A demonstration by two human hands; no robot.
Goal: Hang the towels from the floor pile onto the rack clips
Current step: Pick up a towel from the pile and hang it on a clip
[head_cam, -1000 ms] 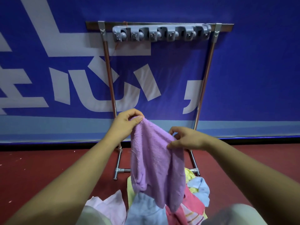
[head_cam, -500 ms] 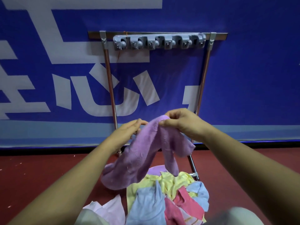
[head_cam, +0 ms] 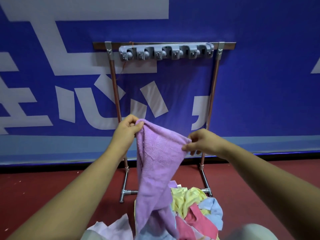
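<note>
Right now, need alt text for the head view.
Both hands, left hand and right hand, hold up a purple towel by its top edge. Behind stands a metal rack whose grey clips are empty, with colourful towels piled on the red floor.

Open air between hands (head_cam: pixel 161 137) and clip strip (head_cam: pixel 166 52); rack posts (head_cam: pixel 115 94) flank it; towel pile (head_cam: pixel 194 210) covers floor below.

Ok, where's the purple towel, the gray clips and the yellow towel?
purple towel (head_cam: pixel 156 163): head view, middle of the hanging cloth.
gray clips (head_cam: pixel 166 52): head view, center of the clip strip on the rack's top bar.
yellow towel (head_cam: pixel 187 198): head view, crumpled middle, in the floor pile.
</note>
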